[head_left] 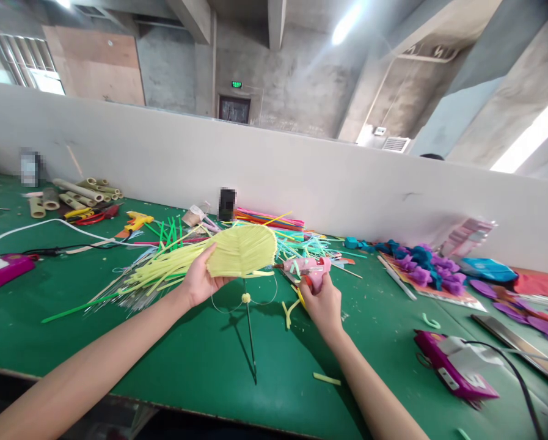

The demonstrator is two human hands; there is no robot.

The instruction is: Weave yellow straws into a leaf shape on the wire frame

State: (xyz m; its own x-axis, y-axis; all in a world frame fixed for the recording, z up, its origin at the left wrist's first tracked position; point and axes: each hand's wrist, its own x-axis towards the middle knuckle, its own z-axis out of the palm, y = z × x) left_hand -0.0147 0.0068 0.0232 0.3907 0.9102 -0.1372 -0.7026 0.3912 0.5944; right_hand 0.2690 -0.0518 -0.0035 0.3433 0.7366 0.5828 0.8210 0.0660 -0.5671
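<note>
white partition (pixel 301 177) behind green table (pixel 200 360), concrete walls (pixel 292 79).

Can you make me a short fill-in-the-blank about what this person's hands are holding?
The left hand holds a ___ fan.
The right hand grips a ___ glue gun.
The table top is ___.
Missing words: yellow, pink, green.

Fig. 1. Two slender forearms are shown, one entering from the lower left of the frame, one from the lower right. Both are bare up to the frame edge. The left hand (pixel 199 278) and right hand (pixel 322 302) are likewise uncovered.
</note>
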